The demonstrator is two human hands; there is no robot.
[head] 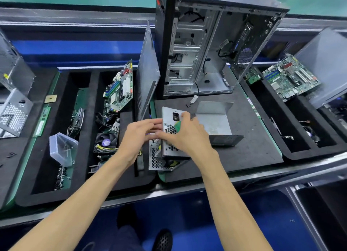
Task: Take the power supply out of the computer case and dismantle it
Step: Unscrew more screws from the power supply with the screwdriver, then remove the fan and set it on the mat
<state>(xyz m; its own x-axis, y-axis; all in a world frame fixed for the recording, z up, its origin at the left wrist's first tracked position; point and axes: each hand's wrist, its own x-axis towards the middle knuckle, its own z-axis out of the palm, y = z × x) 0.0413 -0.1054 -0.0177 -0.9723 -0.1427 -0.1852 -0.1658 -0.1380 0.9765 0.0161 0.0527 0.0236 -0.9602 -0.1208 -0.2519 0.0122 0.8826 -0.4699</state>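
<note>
grey honeycomb-perforated power supply (170, 130), black mat (249, 138)

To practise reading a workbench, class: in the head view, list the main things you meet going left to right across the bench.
Clear plastic box → cooling fan → upright motherboard → leaning side panel → left hand → right hand on the power supply housing → flat motherboard.
</note>
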